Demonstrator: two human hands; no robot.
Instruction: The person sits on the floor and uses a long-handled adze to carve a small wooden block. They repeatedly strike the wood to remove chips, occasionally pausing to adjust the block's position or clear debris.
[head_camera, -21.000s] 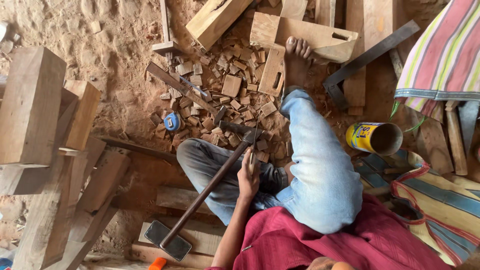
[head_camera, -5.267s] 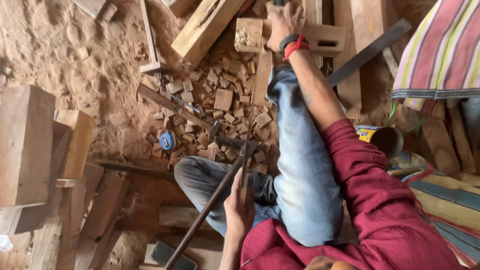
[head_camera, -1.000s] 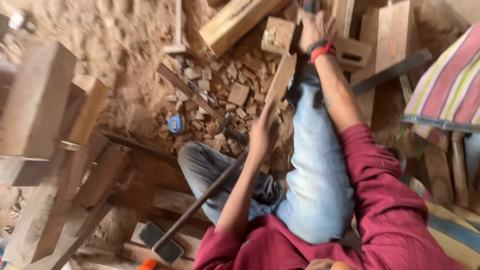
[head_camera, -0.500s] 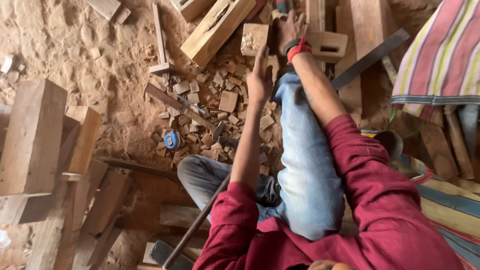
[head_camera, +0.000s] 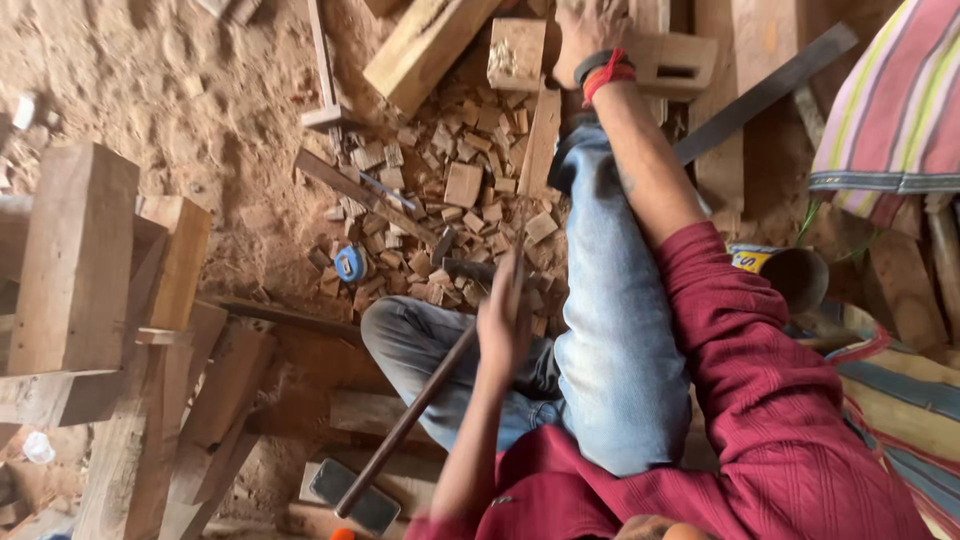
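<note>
wooden block (head_camera: 516, 52) stands at the far end of the sandy floor (head_camera: 150, 80), right hand (head_camera: 590, 30) steadying it; left hand (head_camera: 505, 320) closed around the hammer (head_camera: 400, 430) handle. striking needs aim.

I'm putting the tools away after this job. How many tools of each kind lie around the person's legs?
Long-handled sledgehammer: 1
Blue tape measure: 1
Flat steel square: 1
Total: 3
</note>
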